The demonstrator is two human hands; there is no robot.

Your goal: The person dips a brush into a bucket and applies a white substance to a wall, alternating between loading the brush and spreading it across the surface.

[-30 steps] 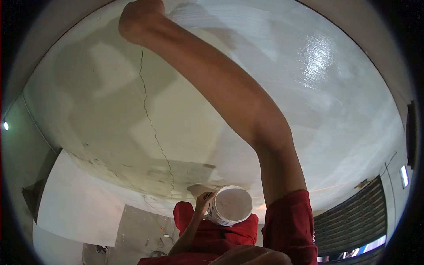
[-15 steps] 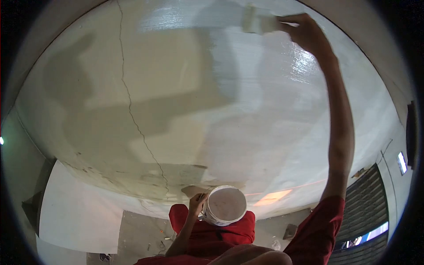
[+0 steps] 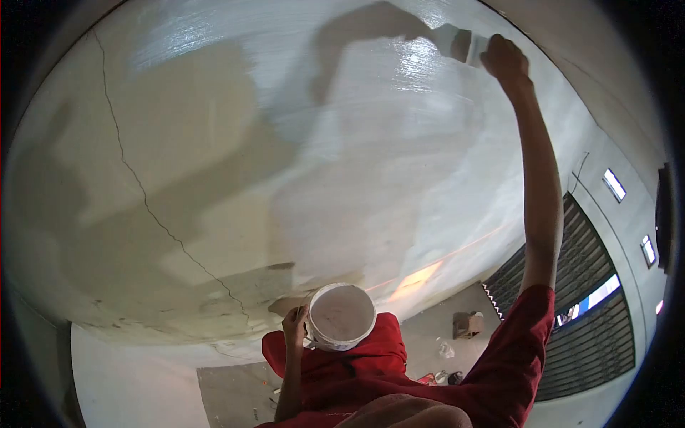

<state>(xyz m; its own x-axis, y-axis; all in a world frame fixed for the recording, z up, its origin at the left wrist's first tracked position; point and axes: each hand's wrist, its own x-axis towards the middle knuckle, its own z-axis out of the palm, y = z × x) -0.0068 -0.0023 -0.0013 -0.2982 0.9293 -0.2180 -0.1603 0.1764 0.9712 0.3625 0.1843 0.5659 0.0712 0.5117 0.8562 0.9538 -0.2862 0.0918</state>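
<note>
Right hand [image 3: 506,58] holds pale brush [image 3: 476,51] at glossy wall [image 3: 417,68]; left hand [image 3: 294,326], round bucket [image 3: 342,315].

We find open room off the wall [image 3: 214,135] from nine to twelve o'clock. Our right hand [image 3: 506,60] and right arm [image 3: 542,192] bar one to three; the bucket [image 3: 342,314], held by our left hand [image 3: 293,324], blocks six.

Red short sleeve [image 3: 524,324], well up-arm of the right hand's [image 3: 505,58] grip. Red legwear [image 3: 382,346] near left hand's [image 3: 294,322] grip.
</note>
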